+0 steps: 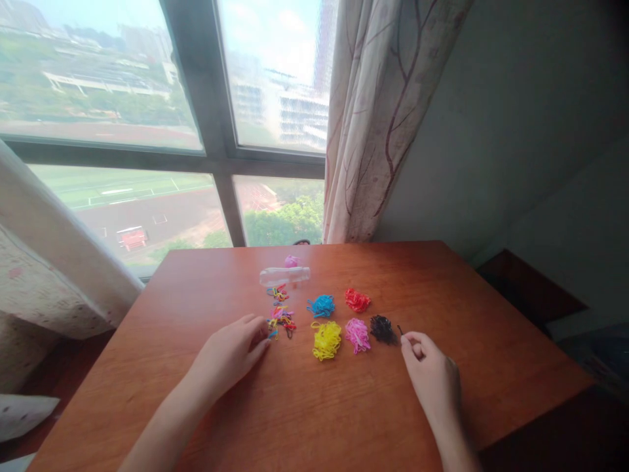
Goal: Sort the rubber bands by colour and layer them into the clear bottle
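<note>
Head view: both bare hands over a brown wooden table point(275, 419), one on each side of the sorted piles as I watch.
Left hand point(233, 351): fingers loosely curled, thumb and forefinger slightly parted beside a blue piece point(273, 334); I cannot tell whether they grip it.
Right hand point(435, 373): thumb and forefinger pinched together on a small black piece point(400, 330), raised just right of the black pile.
Mixed pile point(282, 318): many colours, at the left fingertips; a smaller mixed cluster point(278, 292) lies beyond it.
Sorted piles, far row: blue pile point(322, 306) left, red pile point(358, 300) right, apart.
Sorted piles, near row: yellow pile point(327, 341), pink pile point(358, 335), black pile point(382, 329), left to right.
Clear container point(284, 276): lying beyond the mixed cluster, a pink item point(291, 261) just behind.
Window point(280, 157): past the table's far edge, curtain point(378, 118) at its right.
</note>
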`<state>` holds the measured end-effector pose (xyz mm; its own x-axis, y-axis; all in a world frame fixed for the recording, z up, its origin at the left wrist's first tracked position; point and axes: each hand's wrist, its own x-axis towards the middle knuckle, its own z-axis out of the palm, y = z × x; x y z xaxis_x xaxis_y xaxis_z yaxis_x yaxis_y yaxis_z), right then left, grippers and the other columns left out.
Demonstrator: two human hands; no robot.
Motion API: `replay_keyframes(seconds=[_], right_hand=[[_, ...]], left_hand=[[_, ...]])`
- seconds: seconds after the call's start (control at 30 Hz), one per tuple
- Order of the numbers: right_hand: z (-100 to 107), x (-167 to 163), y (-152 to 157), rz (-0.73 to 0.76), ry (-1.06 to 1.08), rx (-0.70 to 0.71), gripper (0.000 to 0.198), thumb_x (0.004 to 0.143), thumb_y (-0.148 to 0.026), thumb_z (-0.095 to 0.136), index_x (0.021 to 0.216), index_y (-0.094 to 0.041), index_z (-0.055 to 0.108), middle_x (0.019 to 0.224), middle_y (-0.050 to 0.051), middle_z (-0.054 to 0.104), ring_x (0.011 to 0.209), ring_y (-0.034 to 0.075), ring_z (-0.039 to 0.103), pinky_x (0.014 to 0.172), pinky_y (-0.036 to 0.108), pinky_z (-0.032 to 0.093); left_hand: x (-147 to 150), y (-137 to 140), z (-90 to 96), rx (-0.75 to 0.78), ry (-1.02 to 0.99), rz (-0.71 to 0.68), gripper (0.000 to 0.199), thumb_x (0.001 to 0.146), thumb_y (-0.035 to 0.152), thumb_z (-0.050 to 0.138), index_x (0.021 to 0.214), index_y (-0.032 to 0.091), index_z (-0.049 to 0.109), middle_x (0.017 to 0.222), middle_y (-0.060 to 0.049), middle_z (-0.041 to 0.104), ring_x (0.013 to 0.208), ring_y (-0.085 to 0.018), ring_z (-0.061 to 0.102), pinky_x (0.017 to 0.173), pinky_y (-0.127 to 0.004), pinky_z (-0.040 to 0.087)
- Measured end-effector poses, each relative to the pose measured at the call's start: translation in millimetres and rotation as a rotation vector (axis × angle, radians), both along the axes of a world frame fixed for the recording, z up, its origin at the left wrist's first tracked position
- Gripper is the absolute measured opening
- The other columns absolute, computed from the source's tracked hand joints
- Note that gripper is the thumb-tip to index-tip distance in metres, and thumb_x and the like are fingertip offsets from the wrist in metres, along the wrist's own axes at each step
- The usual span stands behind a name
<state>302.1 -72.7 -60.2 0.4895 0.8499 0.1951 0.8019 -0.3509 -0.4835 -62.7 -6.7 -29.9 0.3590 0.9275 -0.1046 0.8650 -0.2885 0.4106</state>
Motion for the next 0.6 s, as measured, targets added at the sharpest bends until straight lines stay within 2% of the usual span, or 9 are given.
replay_keyframes(seconds=[0.17, 0.4, 0.6], right_hand=[[-4, 3, 3, 0.007, 0.000, -0.079, 0.027, 0.087, -0.046, 0.047, 0.082, -0.026, 0.065, 0.066, 0.003, 0.068, 0.063, 0.022, 0.060, 0.055, 0.028, 0.033], [-5, -6, 8, 0.062, 0.023, -0.079, 0.028, 0.087, -0.040, 0.045, 0.083, -0.025, 0.069, 0.067, 0.004, 0.069, 0.062, 0.021, 0.062, 0.054, 0.028, 0.032], [0, -4, 6, -0.017, 0.035, -0.052, 0.035, 0.087, -0.043, 0.043, 0.090, -0.023, 0.071, 0.078, 0.009, 0.073, 0.072, 0.024, 0.065, 0.060, 0.029, 0.037]], left_hand=[[0, 0, -0.3, 0.007, -0.015, -0.005, 0.015, 0.090, 0.030, 0.047, 0.088, 0.024, 0.061, 0.094, -0.002, 0.066, 0.083, -0.020, 0.063, 0.070, -0.028, 0.042], [-2, -1, -0.5, 0.018, -0.014, -0.020, 0.012, 0.088, 0.028, 0.049, 0.087, 0.024, 0.060, 0.093, -0.002, 0.067, 0.081, -0.020, 0.063, 0.067, -0.027, 0.041], [0, -2, 1.4, 0.019, 0.001, -0.018, 0.013, 0.088, 0.025, 0.047, 0.086, 0.024, 0.060, 0.094, -0.003, 0.066, 0.081, -0.019, 0.063, 0.066, -0.027, 0.041]])
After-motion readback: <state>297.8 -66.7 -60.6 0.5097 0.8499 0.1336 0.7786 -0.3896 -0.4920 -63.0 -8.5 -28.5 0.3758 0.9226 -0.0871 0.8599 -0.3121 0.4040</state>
